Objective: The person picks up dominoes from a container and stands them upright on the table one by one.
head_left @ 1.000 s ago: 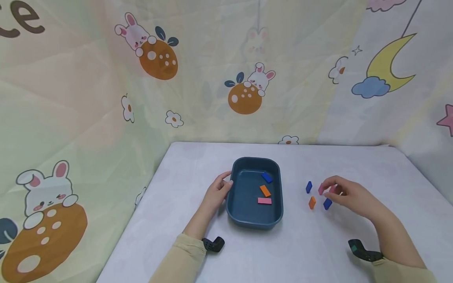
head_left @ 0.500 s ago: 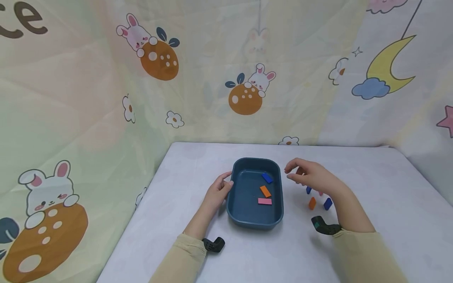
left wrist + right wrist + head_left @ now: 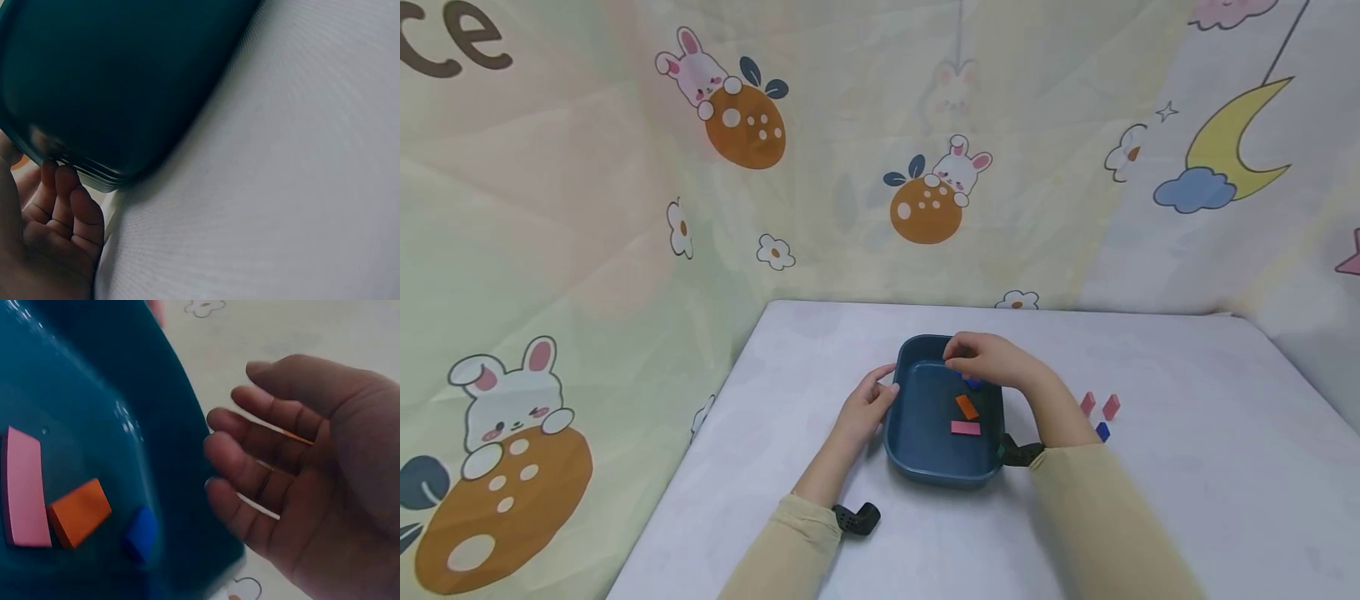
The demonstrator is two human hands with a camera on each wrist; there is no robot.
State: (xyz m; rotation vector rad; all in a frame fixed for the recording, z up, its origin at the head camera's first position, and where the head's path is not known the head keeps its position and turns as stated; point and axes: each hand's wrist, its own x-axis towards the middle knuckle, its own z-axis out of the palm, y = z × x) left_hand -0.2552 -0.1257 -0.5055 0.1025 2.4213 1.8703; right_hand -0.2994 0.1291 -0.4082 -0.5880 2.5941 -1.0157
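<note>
My left hand (image 3: pixel 862 408) holds a dark blue-green tray (image 3: pixel 910 450) by its left rim; the left wrist view shows bent fingers (image 3: pixel 65 194) against the tray's outer wall. Above the tray's far right corner is my right hand (image 3: pixel 992 358). In the right wrist view its fingers are loosely bent beside the tray wall, with nothing visible between them. Inside the tray lie a pink block (image 3: pixel 966 428), an orange block (image 3: pixel 966 407) and blue (image 3: pixel 973 383) at the far right, partly hidden by the right hand.
Right of the tray, two pink blocks (image 3: pixel 1112 407) and a blue block (image 3: pixel 1102 432) stand on the white table (image 3: pixel 820 350); the right forearm covers the spot beside them. A printed cloth (image 3: pixel 835 208) hangs behind the table.
My right hand has moved left from the blocks on the table to over the tray's far right corner. My left hand stays on the tray's rim.
</note>
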